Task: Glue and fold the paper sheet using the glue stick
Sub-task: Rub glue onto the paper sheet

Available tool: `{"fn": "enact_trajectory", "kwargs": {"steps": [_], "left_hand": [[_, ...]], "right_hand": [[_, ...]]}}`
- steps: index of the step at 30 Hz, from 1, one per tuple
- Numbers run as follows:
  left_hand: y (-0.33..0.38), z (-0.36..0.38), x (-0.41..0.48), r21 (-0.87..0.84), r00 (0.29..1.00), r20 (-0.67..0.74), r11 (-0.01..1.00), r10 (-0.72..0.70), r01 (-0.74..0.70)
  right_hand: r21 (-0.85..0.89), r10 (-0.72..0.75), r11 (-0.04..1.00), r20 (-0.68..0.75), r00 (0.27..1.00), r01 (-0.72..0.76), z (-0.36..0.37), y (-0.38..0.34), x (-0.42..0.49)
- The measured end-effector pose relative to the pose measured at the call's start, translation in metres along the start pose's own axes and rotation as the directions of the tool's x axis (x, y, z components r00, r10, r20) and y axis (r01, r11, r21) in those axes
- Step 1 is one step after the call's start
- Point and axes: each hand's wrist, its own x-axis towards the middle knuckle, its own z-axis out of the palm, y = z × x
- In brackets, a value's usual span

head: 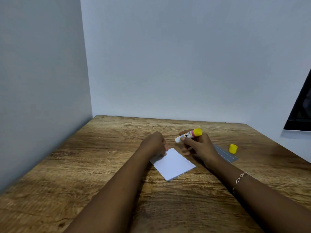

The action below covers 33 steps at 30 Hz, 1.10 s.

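While my curled left hand [154, 143] pins the paper sheet [174, 164] under its fingertips, my right hand [199, 147], gripping the glue stick [189, 134], should stroke evenly beside them.

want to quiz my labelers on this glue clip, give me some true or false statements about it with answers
1. The right hand holds the glue stick. True.
2. The yellow cap is on the glue stick. False: it stands on the table, to the right of the right hand.
3. The left hand touches the paper sheet at its far corner. True.
4. The paper sheet is lifted off the table. False: it lies flat on it.
5. The bracelet is on the left wrist. False: it is on the right wrist.
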Motion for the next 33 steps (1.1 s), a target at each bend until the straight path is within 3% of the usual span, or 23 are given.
{"fn": "enact_trajectory", "kwargs": {"steps": [13, 33], "left_hand": [[-0.003, 0.002, 0.004, 0.049, 1.0, 0.01, 0.999, 0.009, -0.01], [-0.006, 0.003, 0.007, 0.058, 1.0, 0.013, 0.998, 0.029, -0.029]], "right_hand": [[-0.284, -0.052, 0.957, 0.05, 0.997, 0.064, 0.007, 0.005, 0.007], [-0.36, -0.036, 0.93, 0.103, 0.994, 0.071, 0.01, -0.003, -0.003]]}}
